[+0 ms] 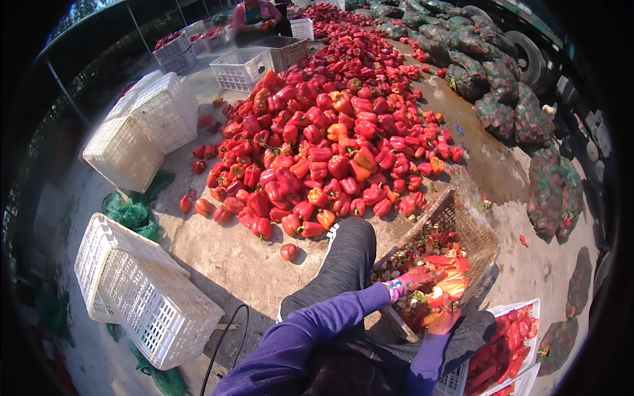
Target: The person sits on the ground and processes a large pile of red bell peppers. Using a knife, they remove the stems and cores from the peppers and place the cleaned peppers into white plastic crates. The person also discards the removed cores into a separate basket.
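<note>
My left hand and my right hand, in patterned, stained gloves, hold a split red bell pepper between them. Its pale inside faces up, and a bit of green stem and core shows at its lower left. The pepper is above a brown plastic crate that contains seed cores, stems and red scraps. The fingers partly hide behind the pepper, and no tool is visible in either hand. To the right of my knee, a white crate holds opened red pepper pieces.
A large heap of red bell peppers spreads ahead. White plastic crates stand at left beside green netting. Filled net sacks line the right. A person sits at the back near more crates. One loose pepper lies near my leg.
</note>
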The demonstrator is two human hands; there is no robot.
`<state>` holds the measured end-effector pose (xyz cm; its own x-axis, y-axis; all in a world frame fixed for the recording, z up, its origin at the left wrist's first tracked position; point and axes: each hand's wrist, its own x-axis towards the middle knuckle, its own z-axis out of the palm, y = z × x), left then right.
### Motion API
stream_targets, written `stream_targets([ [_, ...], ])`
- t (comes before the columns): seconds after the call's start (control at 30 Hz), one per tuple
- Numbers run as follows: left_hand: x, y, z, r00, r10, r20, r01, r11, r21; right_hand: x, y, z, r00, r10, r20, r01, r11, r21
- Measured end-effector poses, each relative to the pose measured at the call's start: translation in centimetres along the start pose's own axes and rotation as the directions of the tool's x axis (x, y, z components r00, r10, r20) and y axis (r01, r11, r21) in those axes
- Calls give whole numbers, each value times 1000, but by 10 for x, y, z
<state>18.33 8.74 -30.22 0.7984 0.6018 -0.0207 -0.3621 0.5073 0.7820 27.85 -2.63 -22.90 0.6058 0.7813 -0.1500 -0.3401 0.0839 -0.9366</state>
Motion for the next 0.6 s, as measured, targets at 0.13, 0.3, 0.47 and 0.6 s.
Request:
stream_targets([
  [0.13,16,-22,-23,986,-7,-164,18,998,66,-1,8,-1,983,-58,173,75,993,-94],
  [0.3,5,38,26,945,-240,-220,323,602,730,9,9,-34,995,7,-101,0,998,64],
  [0.47,-22,39,13,994,-1,109,-21,980,199,28,8,-22,982,152,-113,-115,954,277],
  [0.6,-14,21,18,979,-197,60,204,967,-155,14,-10,-8,994,106,21,-108,964,245],
])
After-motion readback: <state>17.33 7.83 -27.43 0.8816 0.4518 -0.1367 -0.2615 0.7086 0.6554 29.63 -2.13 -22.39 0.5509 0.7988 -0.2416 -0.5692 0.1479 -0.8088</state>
